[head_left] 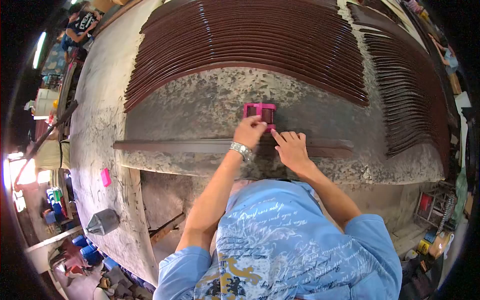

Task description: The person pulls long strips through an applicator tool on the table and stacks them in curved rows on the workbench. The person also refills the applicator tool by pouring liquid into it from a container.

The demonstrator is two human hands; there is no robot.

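Observation:
A small pink frame (260, 105) with dark brown pieces inside lies on the worn table in front of me. My left hand (248, 131) is at its lower left, with thumb and fingers bent together over its lower part; what they pinch, if anything, is too small to make out. My right hand (292, 148) rests beside the frame's lower right corner, fingers spread and one fingertip near the corner. Beneath both hands, long dark brown strips (185, 146) run from left to right along the table's near edge.
Rows of brown strips (250, 45) cover the table's far part, with more rows (412, 90) at the right. A pink block (105, 177) and a grey pointed container (103, 222) sit on the left surface (95, 135). Another person (80, 25) is at the far left.

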